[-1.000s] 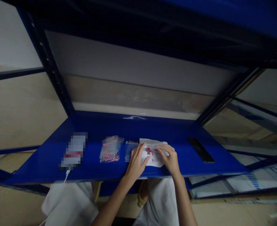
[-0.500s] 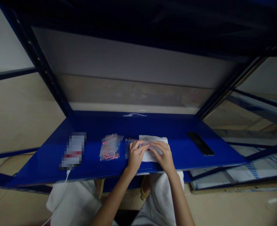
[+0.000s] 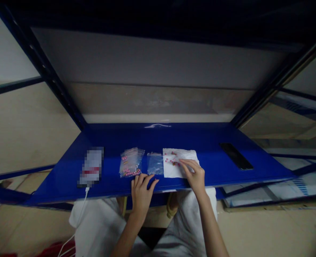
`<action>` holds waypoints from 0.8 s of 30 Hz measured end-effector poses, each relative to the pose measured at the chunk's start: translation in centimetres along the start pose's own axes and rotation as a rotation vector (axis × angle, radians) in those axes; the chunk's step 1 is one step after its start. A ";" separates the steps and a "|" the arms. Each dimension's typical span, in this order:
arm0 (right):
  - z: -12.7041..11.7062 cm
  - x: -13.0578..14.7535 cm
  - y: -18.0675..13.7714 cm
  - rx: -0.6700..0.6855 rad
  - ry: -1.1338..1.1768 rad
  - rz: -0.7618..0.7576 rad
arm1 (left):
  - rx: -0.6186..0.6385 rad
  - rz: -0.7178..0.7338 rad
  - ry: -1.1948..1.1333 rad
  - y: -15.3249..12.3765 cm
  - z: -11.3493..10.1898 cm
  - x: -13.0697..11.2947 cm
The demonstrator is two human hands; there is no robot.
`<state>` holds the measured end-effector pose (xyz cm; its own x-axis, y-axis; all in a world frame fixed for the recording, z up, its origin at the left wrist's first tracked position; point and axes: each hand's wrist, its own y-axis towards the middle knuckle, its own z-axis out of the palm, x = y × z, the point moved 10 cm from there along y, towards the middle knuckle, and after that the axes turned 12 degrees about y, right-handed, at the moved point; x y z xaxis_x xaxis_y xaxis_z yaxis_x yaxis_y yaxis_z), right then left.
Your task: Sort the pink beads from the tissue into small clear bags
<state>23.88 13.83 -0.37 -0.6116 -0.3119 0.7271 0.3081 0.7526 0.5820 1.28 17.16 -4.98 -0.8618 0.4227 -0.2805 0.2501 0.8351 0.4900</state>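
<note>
My left hand rests at the shelf's front edge with its fingers apart, holding nothing. It is just below a clear zip bag that lies flat and looks empty. Over a white sheet hovers my right hand, thumb and fingertips drawn together in a pinch; whatever is between them, if anything, is too small to make out. Small pink beads and a few darker bits lie scattered on the sheet beside those fingertips. Left of the empty bag, overlapping zip bags contain pink beads.
On the blue shelf, a pixelated phone-like device with a white cable lies to the left. A black phone lies to the right. Blue uprights frame the sides, and a dark upper shelf hangs overhead.
My hands have parted. The left moved down and left off the sheet and empty bag; the right lifted slightly aside. Beads now show on the sheet. The view has shifted a little.
</note>
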 end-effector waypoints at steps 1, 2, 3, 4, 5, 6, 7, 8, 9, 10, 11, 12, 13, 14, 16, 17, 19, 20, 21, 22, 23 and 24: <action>0.0 -0.1 -0.1 -0.002 0.004 0.005 | 0.011 0.005 -0.013 0.0 0.0 0.0; 0.0 -0.2 -0.2 -0.008 0.008 0.009 | 0.020 0.007 -0.026 0.1 0.0 -0.1; -0.2 -0.2 -0.2 -0.016 0.011 0.011 | 0.028 0.007 -0.038 0.1 -0.1 -0.1; -0.4 -0.2 -0.2 -0.024 0.014 0.014 | 0.033 0.006 -0.050 0.2 -0.2 -0.2; -0.6 -0.2 -0.2 -0.032 0.018 0.017 | 0.036 0.003 -0.063 0.3 -0.3 -0.4; -0.9 -0.1 -0.2 -0.042 0.021 0.021 | 0.037 0.004 -0.077 0.6 -0.4 -0.7; -1.2 -0.1 -0.2 -0.058 0.021 0.028 | 0.038 0.011 -0.093 0.9 -0.4 -1.2; -1.6 0.0 -0.1 -0.084 0.019 0.038 | 0.043 0.028 -0.111 1.4 -0.3 -1.9; -2.1 0.1 -0.1 -0.122 0.014 0.047 | 0.050 0.056 -0.132 2.0 -0.1 -2.9; -2.8 0.1 -0.1 -0.167 0.008 0.056 | 0.061 0.094 -0.154 2.8 0.3 -4.1; -3.4 0.2 -0.1 -0.213 0.004 0.064 | 0.075 0.139 -0.175 3.6 0.7 -5.5; -4.0 0.3 -0.1 -0.253 0.003 0.075 | 0.086 0.183 -0.196 4.4 1.2 -6.9; -4.5 0.3 -0.1 -0.282 0.005 0.089 | 0.097 0.225 -0.211 5.1 1.7 -8.2; -4.9 0.2 -0.2 -0.303 0.008 0.106 | 0.105 0.261 -0.222 5.8 2.2 -9.4; -5.7 -0.2 -0.2 -0.339 0.018 0.146 | 0.110 0.299 -0.233 6.8 3.3 -11.0; -6.0 -0.4 -0.3 -0.360 0.034 0.169 | 0.110 0.305 -0.238 7.1 3.8 -11.4; -6.5 -1.3 -0.4 -0.390 0.101 0.220 | 0.108 0.304 -0.249 7.3 4.6 -11.5; -6.6 -1.8 -0.3 -0.396 0.148 0.244 | 0.106 0.301 -0.257 7.3 5.0 -11.4; -6.5 -2.2 -0.3 -0.392 0.192 0.266 | 0.105 0.300 -0.265 7.2 5.2 -11.3; -6.3 -2.7 -0.2 -0.384 0.225 0.283 | 0.105 0.299 -0.274 7.1 5.4 -11.1; -6.1 -3.0 0.0 -0.376 0.242 0.295 | 0.104 0.294 -0.284 7.1 5.5 -10.9; -6.0 -3.2 0.1 -0.372 0.243 0.304 | 0.101 0.287 -0.295 7.1 5.5 -10.7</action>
<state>30.27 11.44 -0.42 -0.2823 -0.2703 0.9205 0.7091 0.5874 0.3900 14.66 20.51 -3.01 -0.5916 0.7132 -0.3759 0.5161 0.6932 0.5030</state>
